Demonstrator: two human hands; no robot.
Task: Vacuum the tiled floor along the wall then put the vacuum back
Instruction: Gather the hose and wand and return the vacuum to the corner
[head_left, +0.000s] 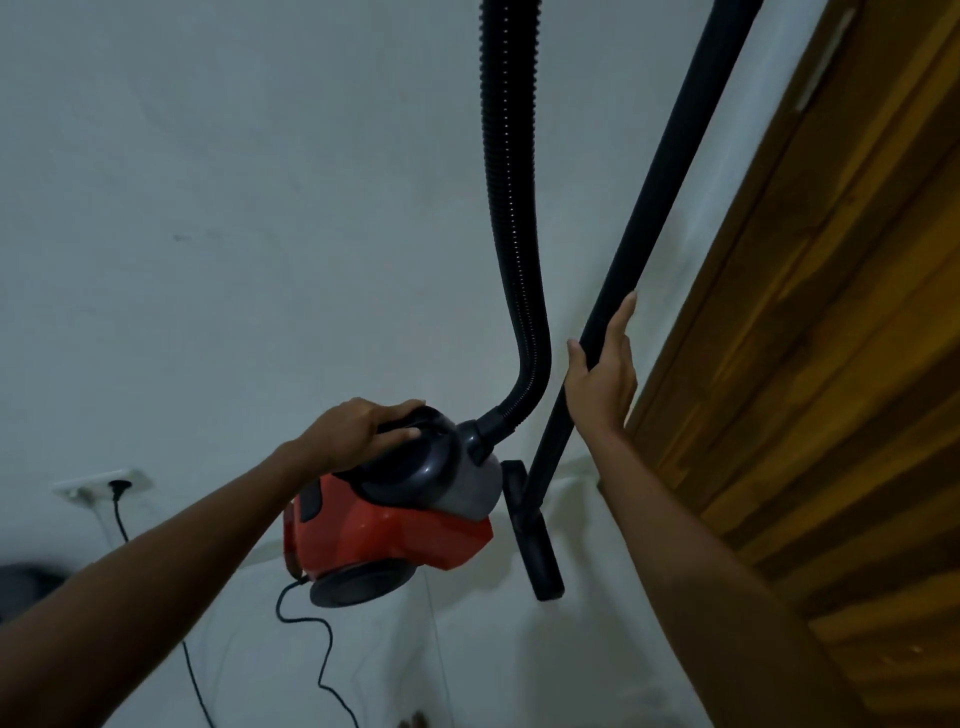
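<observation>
Here the red canister vacuum (384, 525) is being gripped at its dark top handle by the left hand (358, 431), the fingers curled over the handle, probably so that the body can be lifted or steadied near the wall (234, 208). The rigid black wand (654, 197) is being held by the right hand (602, 374), with the thumb on one side and the fingers lying along the other, loosely wrapped rather than clenched; it is being kept nearly upright beside the wooden door (831, 338), presumably so that it will not topple. The floor nozzle (537, 545) is being rested low against the wall, just beside the canister. The ribbed hose (511, 208) is being let rise from the canister's front and out of view. The power cord (311, 639) is being left plugged into the wall socket (104, 486), which suggests the putting away is not yet finished.
</observation>
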